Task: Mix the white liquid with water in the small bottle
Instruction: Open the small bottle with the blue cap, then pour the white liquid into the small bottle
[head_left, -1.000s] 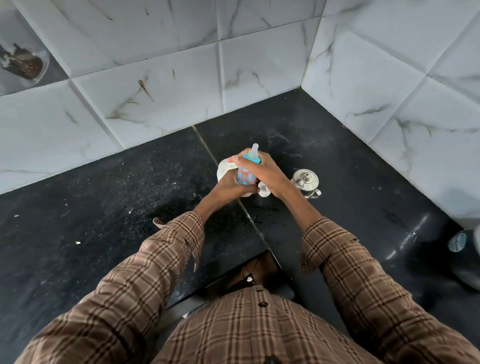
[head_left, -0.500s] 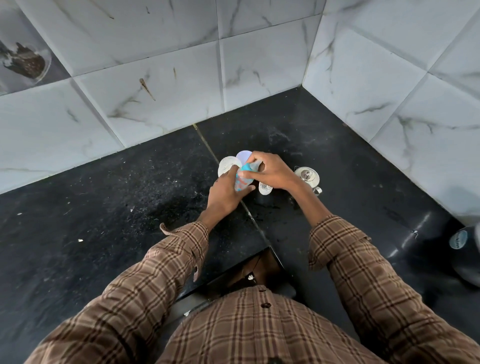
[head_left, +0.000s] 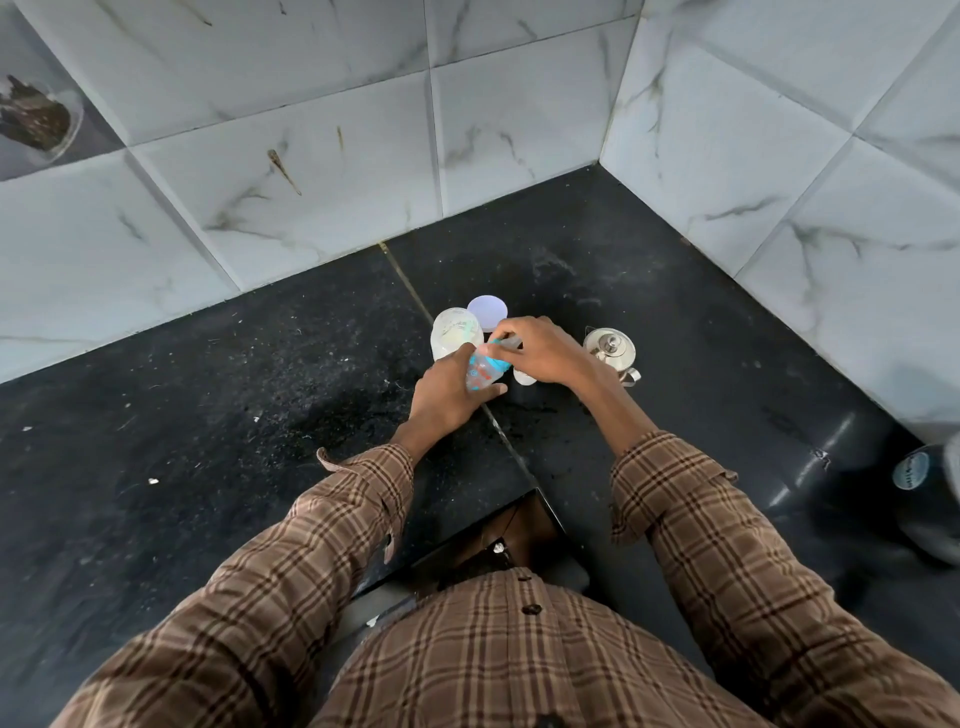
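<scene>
The small clear bottle with a blue collar and teat lies tilted, its top pointing up and right, low over the black counter. My left hand wraps its lower body. My right hand closes over the blue top end. Just behind the hands stands an open white jar with white contents. Its pale round lid lies beside it.
A steel kettle with a knobbed lid stands right of my right hand. A small white cap sits under that hand. Marble-tile walls meet in a corner behind. A dark container stands at the far right. The counter edge runs near my body.
The bottle was upright and raised a second ago; both hands have lowered it toward the counter and tipped it sideways. The jar and its lid now show behind the hands.
</scene>
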